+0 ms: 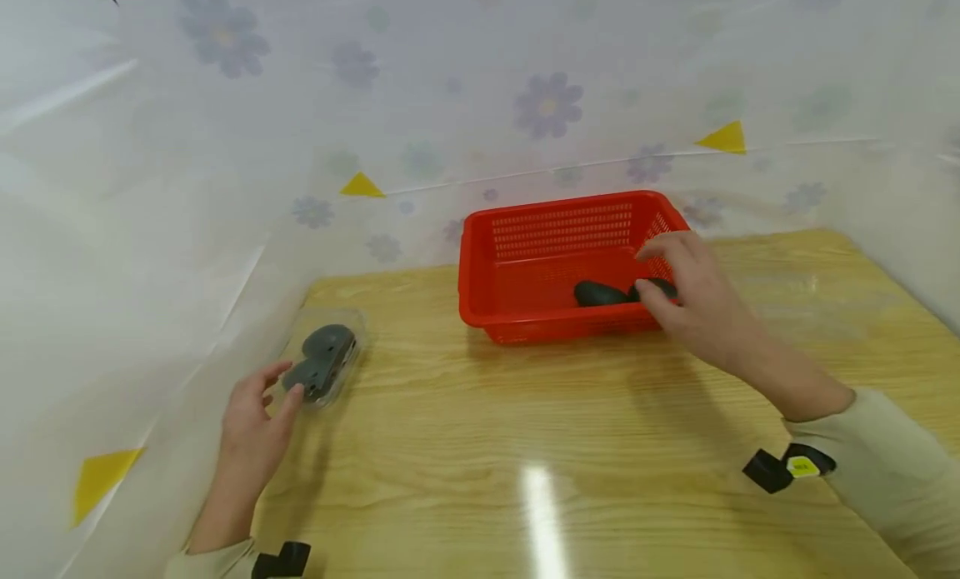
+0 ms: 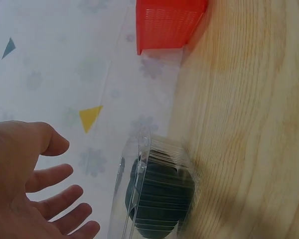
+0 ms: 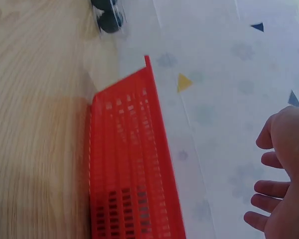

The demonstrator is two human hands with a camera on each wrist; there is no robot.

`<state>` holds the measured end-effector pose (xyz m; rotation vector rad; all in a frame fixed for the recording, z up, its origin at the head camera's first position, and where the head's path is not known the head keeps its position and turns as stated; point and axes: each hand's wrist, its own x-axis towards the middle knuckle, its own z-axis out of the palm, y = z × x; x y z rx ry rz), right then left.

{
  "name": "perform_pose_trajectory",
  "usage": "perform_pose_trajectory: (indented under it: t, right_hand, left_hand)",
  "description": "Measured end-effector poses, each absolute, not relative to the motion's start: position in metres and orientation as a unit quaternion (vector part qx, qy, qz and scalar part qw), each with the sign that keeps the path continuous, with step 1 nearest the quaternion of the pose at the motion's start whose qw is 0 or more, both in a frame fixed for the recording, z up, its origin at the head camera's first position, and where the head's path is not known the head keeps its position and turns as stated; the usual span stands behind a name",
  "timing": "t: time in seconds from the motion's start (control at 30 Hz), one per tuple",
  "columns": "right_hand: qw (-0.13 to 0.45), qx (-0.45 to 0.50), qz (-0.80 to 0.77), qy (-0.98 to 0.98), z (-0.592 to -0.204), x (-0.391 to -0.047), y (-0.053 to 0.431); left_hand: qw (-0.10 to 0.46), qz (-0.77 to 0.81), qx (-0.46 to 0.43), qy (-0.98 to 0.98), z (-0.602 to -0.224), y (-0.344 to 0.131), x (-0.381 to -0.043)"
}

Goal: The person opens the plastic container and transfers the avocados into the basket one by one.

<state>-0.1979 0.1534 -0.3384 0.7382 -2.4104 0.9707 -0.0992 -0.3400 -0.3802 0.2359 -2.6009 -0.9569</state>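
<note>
A clear plastic clamshell box [image 1: 349, 377] with dark green, avocado-like fruits [image 1: 324, 356] inside lies at the left of the table. My left hand [image 1: 253, 425] is at its near edge with fingers spread; whether they touch it is unclear, though in the left wrist view a gap shows between fingers and box. A red plastic basket [image 1: 480, 300] stands toward the back, with two dark oval fruits [image 1: 598, 294] in its near right part. Over the basket's right end hovers my right hand [image 1: 701, 308], fingers loosely bent and holding nothing. It partly hides one fruit.
The table [image 1: 450, 446] has a light wood-grain top with a bright glare streak near the front. Behind and to the left hangs a white flowered plastic sheet [image 1: 420, 87] with yellow triangles [image 1: 726, 137] on it.
</note>
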Motion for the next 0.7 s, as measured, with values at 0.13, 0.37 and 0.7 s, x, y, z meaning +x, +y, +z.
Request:
perform_pose_trajectory:
  t: [0.13,0.37,0.7]
  right_hand:
    - [0.228,0.332,0.331,-0.853,-0.346,-0.204,0.109]
    - [0.206,0.421,0.3,-0.831,-0.356,-0.203,0.023]
    - [0.108,0.48,0.199,-0.847,-0.375,-0.195,-0.092]
  left_hand:
    - [0.163,-0.322,0.09,-0.928,-0.382,-0.342,-0.105]
    - [0.134,-0.311,0.093,-0.936,-0.383,-0.345,-0.115]
    - [0.099,-0.284,0.118,-0.946,-0.388,-0.353,-0.127]
